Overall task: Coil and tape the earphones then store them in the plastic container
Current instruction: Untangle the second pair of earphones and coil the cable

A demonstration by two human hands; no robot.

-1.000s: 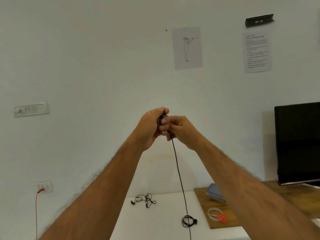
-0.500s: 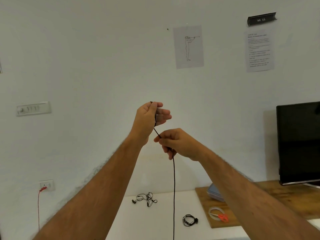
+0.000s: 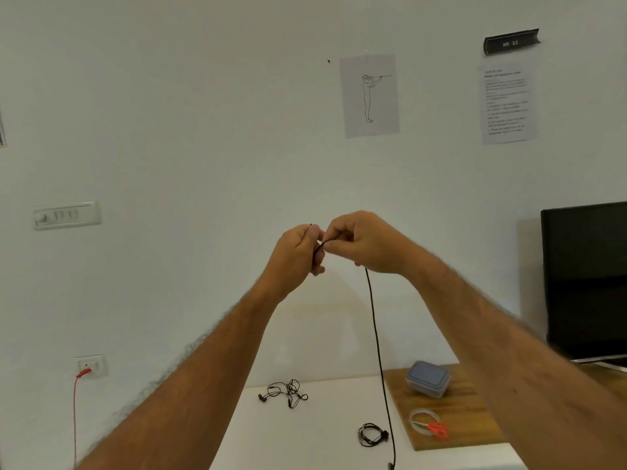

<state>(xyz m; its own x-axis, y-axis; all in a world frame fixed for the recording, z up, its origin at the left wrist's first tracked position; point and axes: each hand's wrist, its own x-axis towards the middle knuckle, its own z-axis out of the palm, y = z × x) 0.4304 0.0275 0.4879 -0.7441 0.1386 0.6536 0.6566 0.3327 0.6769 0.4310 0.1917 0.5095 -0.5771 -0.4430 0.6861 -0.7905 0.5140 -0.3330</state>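
Both hands are raised in front of the wall. My left hand (image 3: 300,251) grips the upper end of a black earphone cable (image 3: 376,337), with turns of it around its fingers. My right hand (image 3: 361,244) pinches the same cable right beside the left fingers. From under the right hand the cable hangs straight down to the white table (image 3: 325,432). On the table lie a tangled pair of earphones (image 3: 285,392) and a coiled pair (image 3: 371,435). The plastic container (image 3: 428,378), lid on, stands on a wooden board (image 3: 464,422).
A tape roll (image 3: 422,423) and orange-handled scissors (image 3: 437,429) lie on the board. A dark monitor (image 3: 585,279) stands at the right. The wall holds two paper sheets, a switch panel (image 3: 66,215) and a socket with a red wire (image 3: 76,401).
My right hand has risen from below the left hand back up to its fingertips, carrying the cable with it. The hanging part has shifted to the right.
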